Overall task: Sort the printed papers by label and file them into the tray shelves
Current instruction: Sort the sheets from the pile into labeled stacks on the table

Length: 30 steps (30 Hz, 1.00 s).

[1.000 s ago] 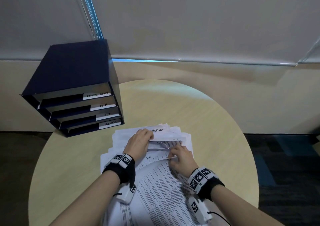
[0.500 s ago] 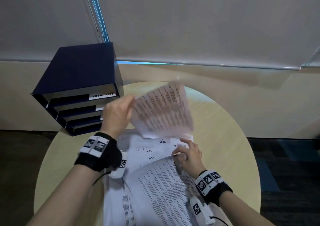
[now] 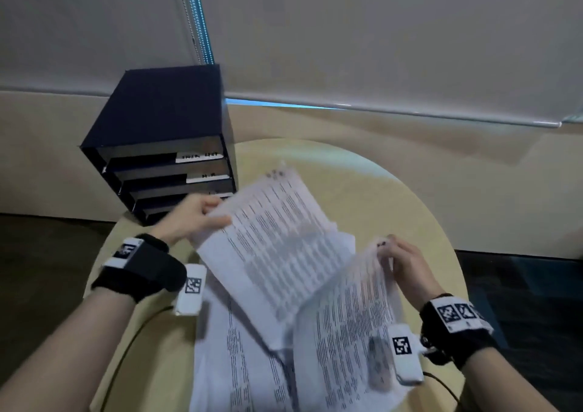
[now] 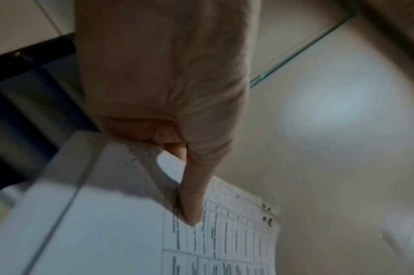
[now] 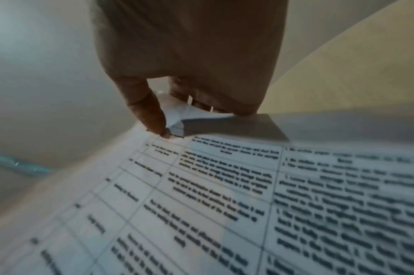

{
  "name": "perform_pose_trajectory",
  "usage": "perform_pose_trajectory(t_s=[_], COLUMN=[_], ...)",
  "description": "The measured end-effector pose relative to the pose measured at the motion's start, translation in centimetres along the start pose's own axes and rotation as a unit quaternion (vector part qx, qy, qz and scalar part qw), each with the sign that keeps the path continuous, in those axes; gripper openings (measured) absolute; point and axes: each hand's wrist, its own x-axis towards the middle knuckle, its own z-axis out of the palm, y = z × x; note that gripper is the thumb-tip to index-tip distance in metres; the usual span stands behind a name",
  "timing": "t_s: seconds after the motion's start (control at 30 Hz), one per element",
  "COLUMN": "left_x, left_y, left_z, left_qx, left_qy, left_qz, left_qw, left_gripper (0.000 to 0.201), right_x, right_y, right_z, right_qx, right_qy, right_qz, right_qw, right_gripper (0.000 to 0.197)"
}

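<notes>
Hands sorting printed papers beside a shelf tray

Seen from above, a person stands at a round, pale wooden worktop (image 3: 394, 197). Their left hand (image 3: 192, 219) pinches the edge of a small sheaf of printed sheets (image 3: 277, 247), held up and tilted just in front of a dark blue filing tray (image 3: 164, 121) with stacked shelves. White labels (image 3: 197, 157) mark the shelf fronts; the writing is too blurred to read with confidence. Their right hand (image 3: 407, 266) grips the top corner of another printed sheet (image 3: 350, 317), peeling it up from the loose pile of papers (image 3: 239, 364) spread on the worktop near the person. The wrist views confirm both holds: a thumb pressed onto each page.

Sorting looks to be in its early-to-middle stage, with many pages unfiled. Next, the lifted sheaf probably needs its label matched to a shelf, then sliding in flat without buckling.
</notes>
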Motion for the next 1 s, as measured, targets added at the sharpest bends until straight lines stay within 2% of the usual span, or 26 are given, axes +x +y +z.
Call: perform_pose_trajectory(t_s=[0.1, 0.2, 0.23, 0.3, 0.37, 0.5, 0.53, 0.63, 0.7, 0.77, 0.87, 0.93, 1.0], left_x=[0.5, 0.9, 1.0, 1.3, 1.6, 1.8, 1.9, 1.8, 1.4, 1.5, 2.0, 2.5, 3.0], left_y=[-1.6, -2.5, -2.7, -3.1, -3.4, -3.8, -3.9, -3.4, -2.5, -2.2, -2.6, -2.8, -2.9], left_z=[3.4, 5.4, 5.8, 6.1, 6.0, 6.0, 5.9, 6.7, 7.7, 8.7, 9.9, 10.8, 12.0], left_qx=[0.061, 0.041, 0.021, 0.003, 0.003, 0.011, 0.016, 0.077, 0.128, 0.143, 0.159, 0.166, 0.203], left_qy=[-0.072, -0.106, -0.113, -0.119, -0.112, -0.083, -0.088, -0.130, -0.173, -0.232, -0.302, -0.286, -0.180], left_qz=[-0.016, -0.016, -0.019, -0.029, -0.037, -0.046, -0.045, 0.015, 0.038, 0.043, 0.020, 0.019, 0.046], left_qw=[0.995, 0.993, 0.993, 0.993, 0.993, 0.995, 0.995, 0.988, 0.976, 0.961, 0.940, 0.944, 0.961], left_gripper=[0.022, 0.016, 0.016, 0.025, 0.043, 0.057, 0.055, 0.022, 0.022, 0.027, 0.027, 0.024, 0.029], right_x=[0.5, 1.2, 1.4, 1.8, 2.2, 2.4, 2.4, 2.4, 2.1, 1.7, 1.1, 0.8, 0.3], right_y=[0.8, 2.4, 2.8, 3.4, 3.7, 4.2, 4.2, 4.2, 3.9, 3.8, 4.2, 5.0, 5.9], right_z=[2.4, 5.2, 6.0, 7.2, 7.9, 8.0, 7.9, 7.5, 7.4, 7.2, 6.4, 5.5, 4.7], right_qx=[-0.124, -0.205, -0.215, -0.225, -0.243, -0.236, -0.226, -0.203, -0.175, -0.156, -0.200, -0.251, -0.294], right_qy=[-0.036, -0.070, -0.069, -0.042, 0.003, 0.035, 0.034, -0.006, -0.063, -0.100, -0.106, -0.074, -0.030], right_qz=[-0.006, -0.003, -0.007, -0.008, -0.013, -0.012, -0.010, -0.018, -0.028, -0.021, -0.020, -0.026, -0.016], right_qw=[0.992, 0.976, 0.974, 0.973, 0.970, 0.971, 0.974, 0.979, 0.982, 0.982, 0.974, 0.965, 0.955], right_gripper=[0.012, 0.001, 0.004, 0.010, 0.012, 0.007, 0.006, 0.008, 0.005, 0.011, 0.017, 0.014, 0.027])
